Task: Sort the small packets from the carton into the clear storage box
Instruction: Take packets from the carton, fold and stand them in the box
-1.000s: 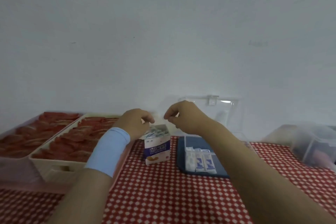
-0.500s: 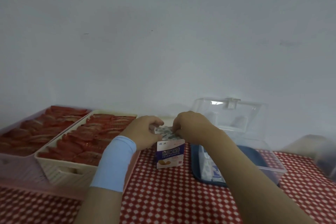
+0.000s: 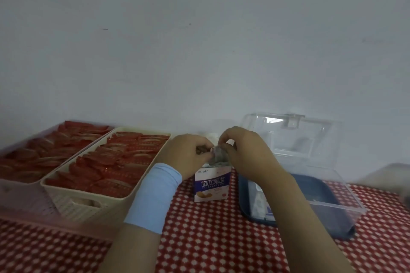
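A small purple and white carton [image 3: 211, 185] stands upright on the red checked tablecloth, its top open. Both hands meet just above its mouth. My left hand [image 3: 187, 154] and my right hand [image 3: 244, 150] pinch a bunch of small grey-white packets [image 3: 218, 155] sticking out of the carton. To the right sits the clear storage box [image 3: 332, 204] with a dark blue base, its lid [image 3: 290, 137] standing open against the wall. A few white and blue packets [image 3: 260, 203] lie at its left side, partly hidden by my right forearm.
Two trays full of red packets stand at the left: a cream basket [image 3: 88, 201] and a pinkish bin [image 3: 20, 186] beside it. Another clear container [image 3: 397, 179] is blurred at the far right edge. A white wall rises right behind the table.
The view has shifted, so everything sits further right and lower. Both hands have closed tighter on the packets at the carton's mouth, lifting them slightly out.
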`<control>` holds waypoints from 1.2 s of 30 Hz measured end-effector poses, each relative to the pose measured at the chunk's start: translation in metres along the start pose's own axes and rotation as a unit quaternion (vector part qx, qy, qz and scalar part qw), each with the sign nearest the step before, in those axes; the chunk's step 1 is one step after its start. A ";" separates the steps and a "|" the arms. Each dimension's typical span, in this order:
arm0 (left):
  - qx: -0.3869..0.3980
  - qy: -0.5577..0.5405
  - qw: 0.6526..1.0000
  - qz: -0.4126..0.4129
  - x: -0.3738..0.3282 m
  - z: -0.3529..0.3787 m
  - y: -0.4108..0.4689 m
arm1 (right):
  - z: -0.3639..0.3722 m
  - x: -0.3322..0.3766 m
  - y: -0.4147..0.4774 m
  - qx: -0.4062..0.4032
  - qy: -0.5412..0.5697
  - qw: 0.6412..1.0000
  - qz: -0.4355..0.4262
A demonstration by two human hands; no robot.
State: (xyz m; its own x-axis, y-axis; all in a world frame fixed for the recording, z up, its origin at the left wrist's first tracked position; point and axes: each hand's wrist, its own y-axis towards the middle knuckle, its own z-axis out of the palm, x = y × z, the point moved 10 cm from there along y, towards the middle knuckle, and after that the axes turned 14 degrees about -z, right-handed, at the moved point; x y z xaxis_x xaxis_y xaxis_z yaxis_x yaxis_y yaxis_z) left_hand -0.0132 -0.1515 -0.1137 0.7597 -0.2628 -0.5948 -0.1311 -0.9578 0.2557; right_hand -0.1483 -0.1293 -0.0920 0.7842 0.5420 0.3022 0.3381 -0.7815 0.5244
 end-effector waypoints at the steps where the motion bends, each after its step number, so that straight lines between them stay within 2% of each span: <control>1: 0.002 -0.009 1.000 -0.004 0.001 -0.001 0.000 | 0.000 -0.001 -0.001 -0.001 0.013 1.000 0.001; 7: 0.015 -0.032 0.999 -0.022 0.004 0.001 0.000 | 0.005 -0.006 -0.003 0.036 0.042 0.998 0.004; 11: 0.037 -0.056 0.997 -0.038 0.007 0.001 -0.002 | -0.030 -0.011 -0.003 -0.064 0.079 0.995 0.019; 14: 0.032 -0.135 0.989 -0.050 0.004 -0.007 -0.004 | -0.047 -0.014 -0.005 -0.112 0.112 0.987 0.023; 18: 0.040 -0.275 0.959 -0.062 -0.007 -0.020 -0.007 | -0.046 0.000 -0.004 -0.116 0.212 0.970 -0.002; 20: 0.088 -0.330 0.936 -0.081 -0.011 -0.015 -0.010 | -0.042 0.010 -0.001 -0.109 0.254 0.961 -0.018; 21: 0.125 -0.376 0.913 -0.100 -0.011 -0.010 -0.012 | -0.039 0.014 -0.001 -0.104 0.275 0.956 -0.024; 24: 0.246 -0.506 0.813 -0.151 -0.014 0.009 -0.023 | -0.033 0.018 0.000 -0.081 0.330 0.940 -0.022; 27: 0.297 -0.533 0.781 -0.135 -0.020 0.014 -0.028 | -0.029 0.020 -0.002 -0.056 0.369 0.927 -0.022; 30: 0.273 -0.545 0.782 -0.129 -0.021 0.012 -0.026 | -0.025 0.022 -0.002 -0.040 0.384 0.922 -0.030; 33: 0.289 -0.527 0.790 -0.125 -0.021 0.014 -0.029 | -0.022 0.025 -0.001 -0.030 0.386 0.921 -0.034; 36: 0.275 -0.512 0.802 -0.141 -0.013 0.012 -0.027 | -0.021 0.017 0.000 -0.049 0.327 0.943 -0.021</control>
State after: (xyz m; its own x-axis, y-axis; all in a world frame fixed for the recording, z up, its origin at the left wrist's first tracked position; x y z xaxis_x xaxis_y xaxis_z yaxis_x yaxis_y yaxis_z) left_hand -0.0269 -0.1241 -0.1223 -0.0747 0.2859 -0.9554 -0.5210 -0.8280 -0.2070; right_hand -0.1460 -0.1136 -0.0702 0.2712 0.6714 0.6897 0.2869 -0.7404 0.6079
